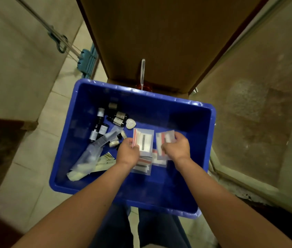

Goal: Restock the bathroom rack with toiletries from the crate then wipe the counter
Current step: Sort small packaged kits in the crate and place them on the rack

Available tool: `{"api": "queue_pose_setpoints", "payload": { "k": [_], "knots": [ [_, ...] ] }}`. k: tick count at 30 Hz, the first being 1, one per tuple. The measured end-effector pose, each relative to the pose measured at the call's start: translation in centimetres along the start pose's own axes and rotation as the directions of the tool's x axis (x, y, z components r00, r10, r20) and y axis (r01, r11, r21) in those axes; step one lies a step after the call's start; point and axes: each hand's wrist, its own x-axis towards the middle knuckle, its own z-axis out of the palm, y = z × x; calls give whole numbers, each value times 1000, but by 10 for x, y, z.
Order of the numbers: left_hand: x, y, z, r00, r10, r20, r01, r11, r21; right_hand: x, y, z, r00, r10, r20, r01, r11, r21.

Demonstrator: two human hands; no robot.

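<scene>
Directly below: a blue crate (159,108) lies in front of the person's legs (114,230), over a pale tiled floor (34,158); what bears it is not visible
Left hand: the left hand (128,152) is inside the crate, near its middle, fingers and thumb curled on the lower left edge of a flat clear packet (146,140) with a white card and a dark strip inside
Right hand: the right hand (176,148) is just beside the left one, fingers bent over a second clear packet (164,137) with red and white content, and it holds this packet from the right side
Between and under the hands: more flat sachets (143,167) lie in a loose pile on the crate bottom, partly hidden by the hands
Left part of the crate: several small dark bottles (118,119) with pale labels lie on their sides, close together
Beside the bottles: a white heart-shaped piece (130,123), and nearer to the left hand some small round jars (114,143) with pale lids
Lower left corner: long clear plastic bags (91,154) lie slanted, over a pale printed packet (104,162)
Beyond the crate: a brown wooden panel (150,33), with a white handle (142,72) standing upright against it
Far left: a teal object (88,61) on the floor, blurred
</scene>
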Motion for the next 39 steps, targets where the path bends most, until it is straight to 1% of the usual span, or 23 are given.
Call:
{"api": "queue_pose_setpoints", "payload": {
  "k": [3, 6, 10, 15, 18, 20, 25, 29, 34, 39],
  "knots": [
    [-18, 12, -11, 1000, 29, 6, -29, 999, -37, -23, -7, -11, 994, 62, 85, -79, 974, 213],
    [-38, 22, -20, 998, 56, 7, -56, 996, -70, -46, -12, -21, 988, 38, 148, -88, 932, 351],
    [-67, 37, -34, 989, 147, 24, -144, 985, -94, -82, -14, -32, 994, -7, 113, -47, 885, 464],
    [-106, 52, -54, 952, 292, 86, -285, 955, -85, -137, -13, -40, 997, -26, 66, -16, 828, 560],
    [-130, 55, -62, 935, 331, 127, -318, 941, -115, -174, -13, -46, 998, -52, 19, 31, 804, 593],
    [-149, 56, -66, 918, 351, 186, -329, 934, -136, -198, -11, -52, 996, -84, -27, 82, 776, 626],
    [-202, 58, -69, 850, 411, 331, -391, 912, -127, -250, -2, -71, 978, -158, -137, 209, 702, 681],
    [-245, 57, -61, 769, 463, 442, -454, 881, -133, -285, 14, -89, 950, -181, -253, 308, 656, 689],
    [-290, 44, -47, 658, 485, 576, -517, 847, -122, -325, 47, -104, 907, -130, -401, 395, 591, 703],
    [-329, 13, -23, 569, 451, 688, -550, 830, -90, -365, 95, -114, 833, -44, -551, 469, 584, 663]
  ]
}}
